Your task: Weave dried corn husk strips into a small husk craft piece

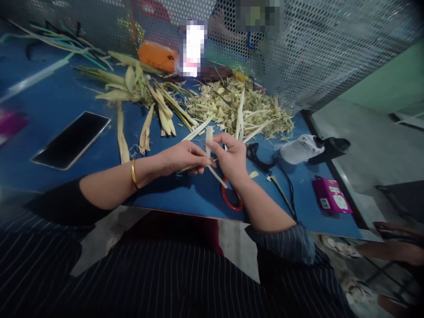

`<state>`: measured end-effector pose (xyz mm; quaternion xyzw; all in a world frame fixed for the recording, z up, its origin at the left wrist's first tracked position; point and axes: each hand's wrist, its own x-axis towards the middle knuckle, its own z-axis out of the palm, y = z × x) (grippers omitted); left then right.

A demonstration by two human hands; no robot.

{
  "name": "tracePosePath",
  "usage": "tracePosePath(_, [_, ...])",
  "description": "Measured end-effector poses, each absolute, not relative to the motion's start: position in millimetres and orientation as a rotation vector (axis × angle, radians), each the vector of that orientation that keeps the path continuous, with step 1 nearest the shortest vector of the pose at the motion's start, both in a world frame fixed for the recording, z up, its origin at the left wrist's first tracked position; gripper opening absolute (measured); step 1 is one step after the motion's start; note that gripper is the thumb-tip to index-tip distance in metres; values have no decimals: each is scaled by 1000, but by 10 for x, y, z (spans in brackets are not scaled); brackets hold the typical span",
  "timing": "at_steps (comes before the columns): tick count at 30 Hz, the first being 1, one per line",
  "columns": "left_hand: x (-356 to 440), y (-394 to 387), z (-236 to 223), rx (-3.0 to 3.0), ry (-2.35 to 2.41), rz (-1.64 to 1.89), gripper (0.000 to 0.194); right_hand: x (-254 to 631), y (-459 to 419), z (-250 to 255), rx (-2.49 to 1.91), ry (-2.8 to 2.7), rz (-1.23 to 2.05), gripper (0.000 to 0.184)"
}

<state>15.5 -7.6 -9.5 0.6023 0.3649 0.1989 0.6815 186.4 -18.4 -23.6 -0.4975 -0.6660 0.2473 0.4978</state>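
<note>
A pale strip of corn husk (209, 134) stands up between my hands above the table's front part. My left hand (187, 158) pinches its lower end, with the fingers closed. From the upper right, my right hand (231, 155) grips the same husk between thumb and fingers. A thin end of it hangs down to the right. Red-handled scissors (232, 196) lie under my right wrist, partly hidden by it. Behind my hands is a heap of shredded husk (228, 104), and whole corn husks (132, 86) lie to its left.
A dark phone (71, 140) lies on the blue table (159, 194) at left. On the right are black cord (260, 157), a white cloth item (300, 149) and a purple box (332, 195). An orange packet (158, 57) rests against the perforated metal screen (298, 53). Another person's legs show at lower right.
</note>
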Motion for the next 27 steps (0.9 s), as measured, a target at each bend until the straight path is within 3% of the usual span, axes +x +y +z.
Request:
tracePosePath(4, [115, -25, -40, 1153, 786, 609, 21, 2000, -63, -262, -1154, -1379, 590, 19])
tracePosePath(7, [90, 33, -12, 969, 757, 735, 18, 2069, -10, -269, -1140, -1197, 780, 26])
tracePosePath(12, [71, 85, -15, 830, 688, 762, 14, 1958, -94, -257, -1055, -1505, 1125, 18])
tracePosePath(17, [58, 77, -60, 829, 635, 645, 17, 1889, -139, -303, -1092, -1601, 1066, 26])
tracePosePath(22, [80, 41, -71, 890, 719, 642, 7, 1923, -122, -341, -1088, -1780, 1049, 33])
tracePosePath(27, [84, 17, -45, 948, 699, 684, 13, 1898, -112, -399, -1104, -1602, 1097, 28])
